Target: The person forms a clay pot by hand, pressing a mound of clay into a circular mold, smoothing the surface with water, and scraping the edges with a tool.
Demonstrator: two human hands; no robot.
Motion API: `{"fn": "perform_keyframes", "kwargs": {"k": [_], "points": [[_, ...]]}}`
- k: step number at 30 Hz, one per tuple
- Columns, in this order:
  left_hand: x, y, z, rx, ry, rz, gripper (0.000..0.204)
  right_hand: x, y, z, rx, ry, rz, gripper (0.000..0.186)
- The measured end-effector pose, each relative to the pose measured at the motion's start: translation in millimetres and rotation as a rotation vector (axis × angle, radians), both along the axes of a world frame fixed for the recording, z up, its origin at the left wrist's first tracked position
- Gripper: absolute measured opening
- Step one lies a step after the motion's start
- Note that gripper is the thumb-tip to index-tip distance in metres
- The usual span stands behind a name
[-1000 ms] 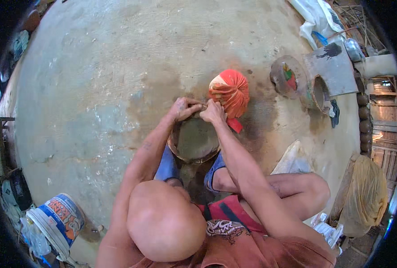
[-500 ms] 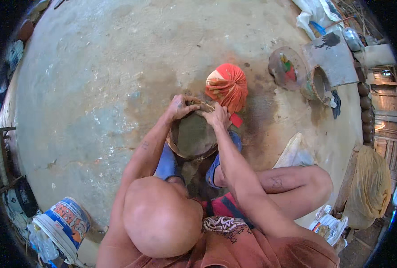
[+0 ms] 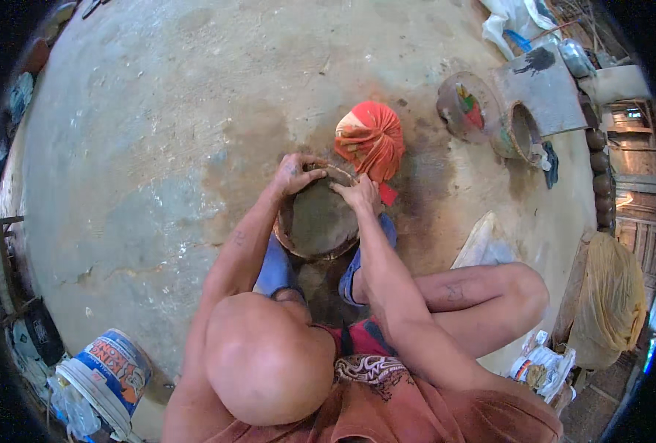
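Both hands work at the far rim of a round clay pot near the frame's centre: the left hand curls its fingers over the rim, and the right hand pinches the edge beside it (thumb hidden). An orange cloth bundle sits just above, blue sandals below.

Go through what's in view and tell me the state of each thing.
Round brown clay mould: filled with grey paste, on the floor between the feet.
Left hand: gripping its far rim.
Right hand: on its far rim.
Orange cloth bundle: tied shut.
Blue-and-orange bucket: tipped over.
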State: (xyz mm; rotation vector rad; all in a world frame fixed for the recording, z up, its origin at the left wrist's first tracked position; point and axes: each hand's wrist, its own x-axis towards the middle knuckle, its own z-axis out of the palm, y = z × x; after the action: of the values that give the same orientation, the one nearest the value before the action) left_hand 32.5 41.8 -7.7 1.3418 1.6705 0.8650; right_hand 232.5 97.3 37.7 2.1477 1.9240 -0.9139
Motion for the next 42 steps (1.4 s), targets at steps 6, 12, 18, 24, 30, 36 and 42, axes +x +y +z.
{"fn": "perform_keyframes", "kwargs": {"k": [6,12,18,24,30,36,42], "points": [[3,1,-3,0.0,0.047,0.028,0.041,18,-20,2,0.029,-0.147,0.113,0.087],[3,-1,1,0.044,0.06,0.015,0.039,12,-22,7,0.166,-0.199,0.008,0.083],[4,2,5,-0.009,-0.005,0.0,0.042,37,-18,-7,-0.088,-0.206,0.086,0.086],[-4,-2,-3,0.034,0.012,0.017,0.04,27,-25,1,0.11,-0.103,0.054,0.097],[2,2,1,0.037,0.028,0.013,0.04,49,-20,-6,-0.058,-0.119,0.142,0.08],[6,-3,12,-0.046,0.04,0.01,0.04,49,-39,-20,0.115,-0.118,0.09,0.08],[1,-5,5,0.003,0.041,0.023,0.041,36,26,20,-0.286,-0.228,0.406,0.086]]}}
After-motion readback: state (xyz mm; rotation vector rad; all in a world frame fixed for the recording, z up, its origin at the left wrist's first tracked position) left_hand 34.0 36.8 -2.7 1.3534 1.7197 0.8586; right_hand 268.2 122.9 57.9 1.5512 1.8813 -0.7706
